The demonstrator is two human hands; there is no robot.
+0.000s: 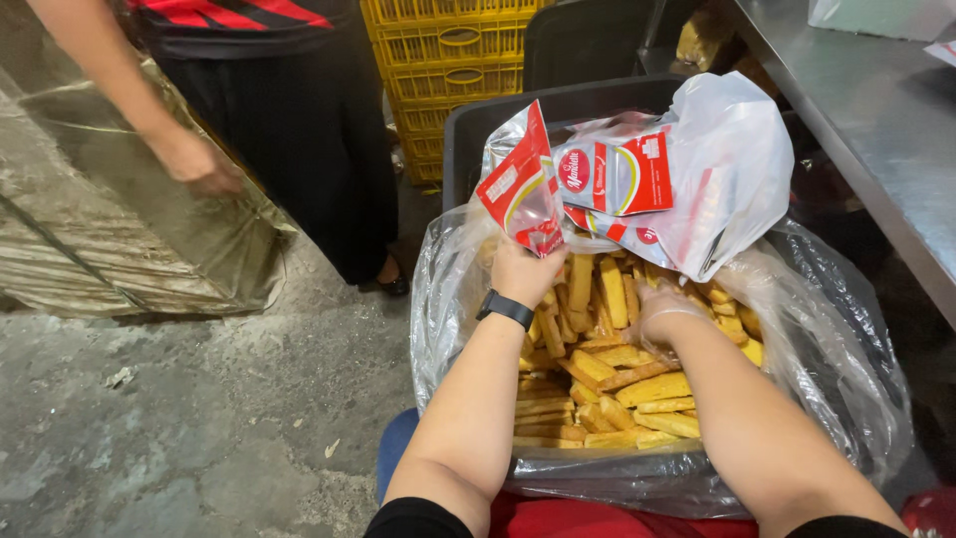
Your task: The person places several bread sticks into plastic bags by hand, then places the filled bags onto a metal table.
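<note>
My left hand [525, 271], with a black watch on its wrist, is shut on a red and white printed pouch [524, 189] and holds it up over a plastic-lined bin [453, 289]. The bin is full of yellow toast sticks [607, 384]. My right hand [659, 311] wears a thin clear glove and reaches down among the sticks, fingers curled on them. A white plastic bag [732, 164] with more of the same pouches [622, 174] lies on the bin's far side.
Another person in a red-striped shirt and dark apron [299, 110] stands at the back left, one hand [199, 161] on a big shiny plastic-wrapped bundle [119, 229]. Yellow crates [448, 60] are stacked behind. A steel table [876, 110] runs along the right. Rough concrete floor [199, 418] lies at left.
</note>
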